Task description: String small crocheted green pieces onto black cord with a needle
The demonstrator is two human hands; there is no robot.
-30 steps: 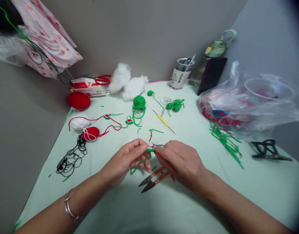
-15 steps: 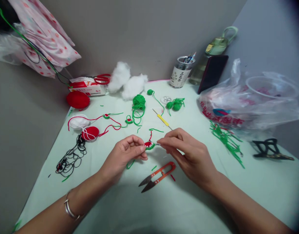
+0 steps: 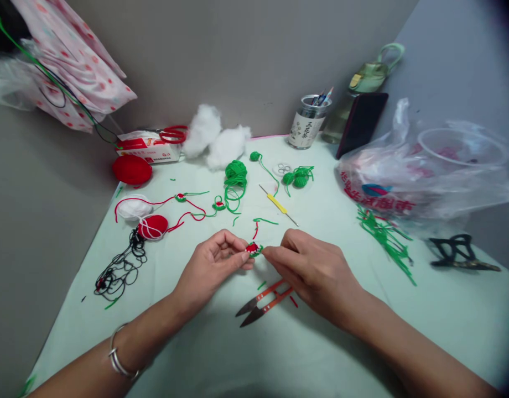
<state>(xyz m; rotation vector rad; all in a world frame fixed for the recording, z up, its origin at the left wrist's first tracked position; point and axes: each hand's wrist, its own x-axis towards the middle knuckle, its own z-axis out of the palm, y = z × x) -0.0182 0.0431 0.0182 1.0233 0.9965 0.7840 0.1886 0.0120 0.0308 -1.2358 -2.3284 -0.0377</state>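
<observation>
Between the thumb and fingers of my left hand [image 3: 217, 257] is a small crocheted piece [image 3: 253, 249], red in the middle with a white and green edge. My right hand [image 3: 306, 265] is closed in a pinch close against the piece's right side. It grips a thin, needle-like tool, mostly hidden by the fingertips. Orange-handled thread snips [image 3: 260, 307] lie below the hands, their handle end partly covered by my right hand. Beyond my right hand rests a yellow-handled crochet hook [image 3: 277, 204]. A red and green yarn snippet [image 3: 255, 228] lies just past the crocheted piece.
Two similar small crocheted pieces, one of them [image 3: 219, 204] nearer, lie left of a green yarn ball [image 3: 235, 174]. Red yarn [image 3: 152, 227], white yarn [image 3: 135, 207] and tangled black cord [image 3: 119, 271] are on the left. Green scraps [image 3: 387, 243], a plastic bag [image 3: 416, 171] and a claw clip [image 3: 456, 251] are on the right.
My right hand has moved slightly left, right up to the crocheted piece, and now covers the snips' handle end. The thin tool shows less. My left hand has barely moved.
</observation>
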